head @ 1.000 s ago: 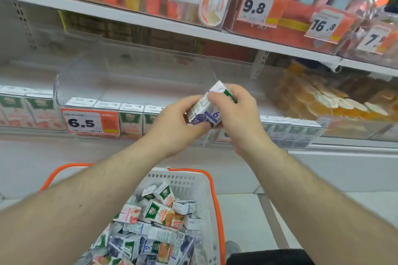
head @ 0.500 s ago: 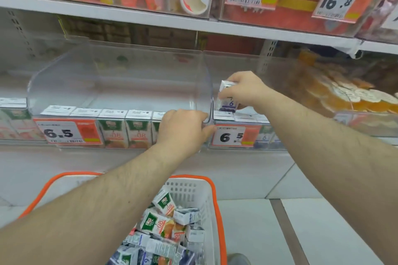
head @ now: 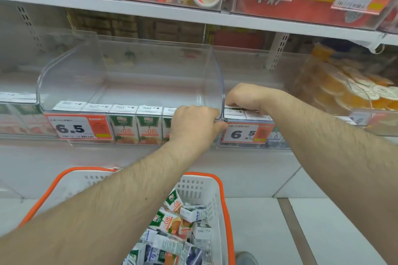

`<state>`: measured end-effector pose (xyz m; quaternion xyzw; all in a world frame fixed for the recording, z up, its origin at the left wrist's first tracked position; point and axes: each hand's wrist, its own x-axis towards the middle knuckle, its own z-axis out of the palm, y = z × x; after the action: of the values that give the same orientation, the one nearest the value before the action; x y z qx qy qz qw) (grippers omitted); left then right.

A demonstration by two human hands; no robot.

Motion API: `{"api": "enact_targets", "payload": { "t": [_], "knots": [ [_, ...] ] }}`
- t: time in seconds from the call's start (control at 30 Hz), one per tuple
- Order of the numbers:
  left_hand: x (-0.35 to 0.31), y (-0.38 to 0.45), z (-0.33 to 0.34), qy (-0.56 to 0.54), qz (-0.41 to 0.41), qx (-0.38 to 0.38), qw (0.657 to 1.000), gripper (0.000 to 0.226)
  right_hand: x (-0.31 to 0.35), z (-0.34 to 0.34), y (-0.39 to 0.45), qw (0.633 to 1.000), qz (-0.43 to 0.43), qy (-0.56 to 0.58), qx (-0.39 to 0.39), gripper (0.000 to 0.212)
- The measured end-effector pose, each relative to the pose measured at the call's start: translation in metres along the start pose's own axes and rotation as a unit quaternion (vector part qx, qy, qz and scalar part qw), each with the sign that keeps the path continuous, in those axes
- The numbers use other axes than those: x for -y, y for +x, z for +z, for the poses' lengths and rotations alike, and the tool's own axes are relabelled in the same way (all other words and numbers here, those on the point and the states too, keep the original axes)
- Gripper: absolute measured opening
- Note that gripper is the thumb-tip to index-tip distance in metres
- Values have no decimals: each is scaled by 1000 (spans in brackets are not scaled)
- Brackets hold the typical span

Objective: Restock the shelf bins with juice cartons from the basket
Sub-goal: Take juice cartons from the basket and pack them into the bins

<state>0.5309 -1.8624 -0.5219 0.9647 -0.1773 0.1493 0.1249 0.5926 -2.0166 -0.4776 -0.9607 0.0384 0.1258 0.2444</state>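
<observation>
My right hand [head: 247,99] reaches into the right clear bin [head: 247,146] and is curled over a blue juice carton [head: 235,112], setting it down among the front row; my fingers hide most of it. My left hand [head: 193,129] grips the front right corner of the left clear bin [head: 129,75], which has a row of orange juice cartons [head: 137,127] along its front. Below stands the white basket with an orange rim [head: 227,211], with several loose cartons [head: 172,221] piled in it, partly hidden by my left forearm.
Orange price tags reading 6.5 [head: 73,128] hang on both bin fronts. A bin of orange jelly cups [head: 349,90] sits to the right. The upper shelf [head: 150,13] overhangs closely, with more products and tags on it. A shoe [head: 245,258] shows on the pale tiled floor.
My right hand has carried the blue carton from in front of me into the right bin and lowered it onto the front row. My left hand let go of it and gripped the left bin's corner.
</observation>
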Motion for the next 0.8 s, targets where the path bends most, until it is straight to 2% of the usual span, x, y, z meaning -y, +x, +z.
{"api": "enact_targets", "payload": {
  "t": [0.23, 0.37, 0.47, 0.53, 0.6, 0.63, 0.7, 0.8],
  "knots": [
    [2, 0, 3, -14, 8, 23, 1000, 32, 7, 1, -6, 1000, 7, -26, 3, 23],
    [6, -9, -6, -113, -15, 7, 993, 40, 7, 7, -14, 999, 2, -10, -43, 16],
    [15, -31, -17, -136, 24, -110, 984, 38, 5, 13, -29, 978, -16, 19, -206, 25],
    [27, -53, -23, -152, 66, -187, 968, 27, 8, 21, -47, 932, -29, 54, -357, 29],
    [45, -76, -24, -164, 79, -204, 962, 23, 19, 38, -66, 876, -136, 40, -461, 28],
    [55, -88, -22, -165, 72, -186, 966, 23, 27, 51, -75, 856, -205, 13, -473, 27],
    [78, -114, -15, -172, 31, -133, 976, 23, 40, 87, -89, 847, -313, -28, -429, 23],
    [113, -150, 3, -194, -65, -20, 979, 24, 53, 152, -101, 883, -346, -48, -313, 20]
  ]
}}
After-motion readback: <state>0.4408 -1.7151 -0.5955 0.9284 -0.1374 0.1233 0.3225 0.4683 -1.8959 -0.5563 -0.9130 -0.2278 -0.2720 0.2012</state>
